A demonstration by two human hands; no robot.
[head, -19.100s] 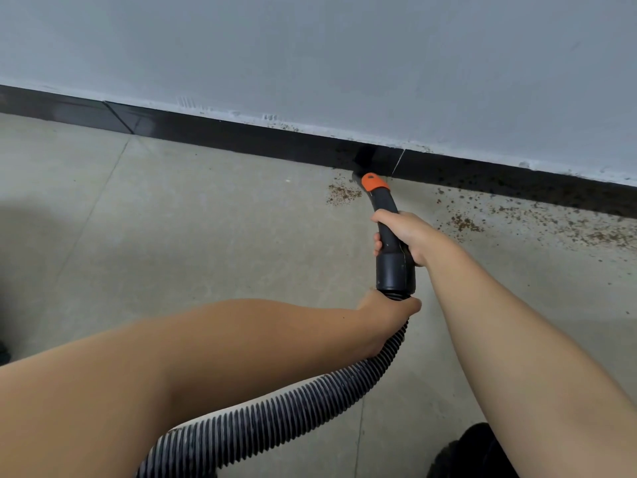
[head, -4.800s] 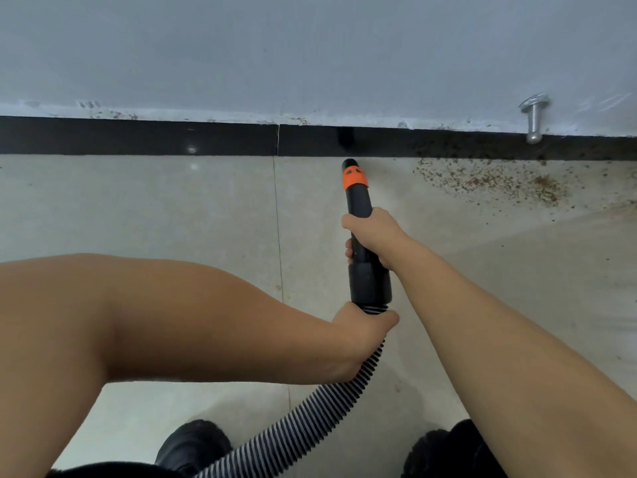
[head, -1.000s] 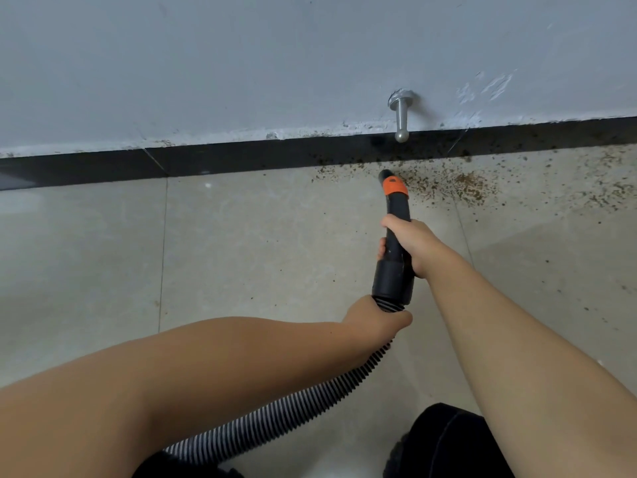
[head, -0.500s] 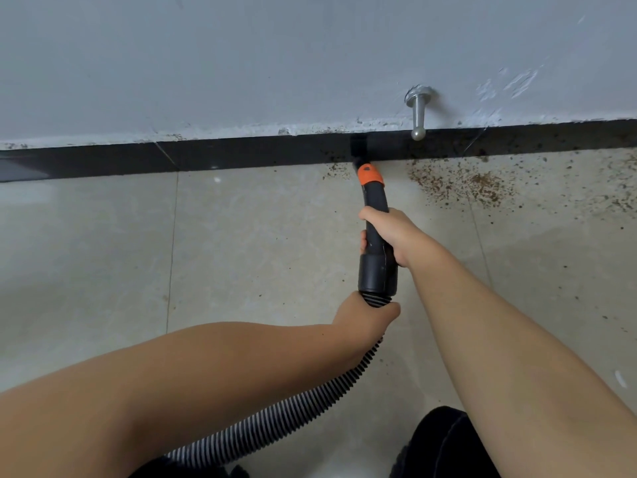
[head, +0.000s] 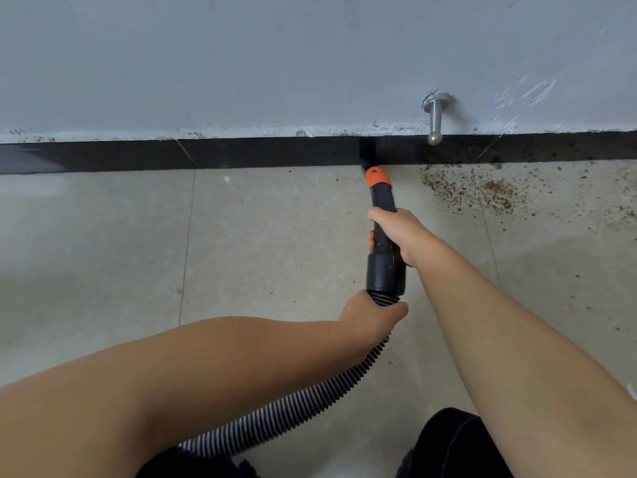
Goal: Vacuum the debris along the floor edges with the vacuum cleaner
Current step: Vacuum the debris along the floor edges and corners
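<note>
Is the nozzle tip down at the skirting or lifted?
Down: the nozzle tip meets the floor at the black skirting, left of the debris.

Grey wall [head: 275, 56] ahead of both hands, w/ white scuffs [head: 527, 91] up-right of the right hand. Metal door stopper [head: 435, 115] sticks out of the wall, above and a bit right of the right hand. Black baseboard [head: 138, 155] runs along the wall bottom. Beige floor tiles [head: 96, 253], grout line left of the left hand. Dark shoes [head: 455, 446] below the arms.
</note>
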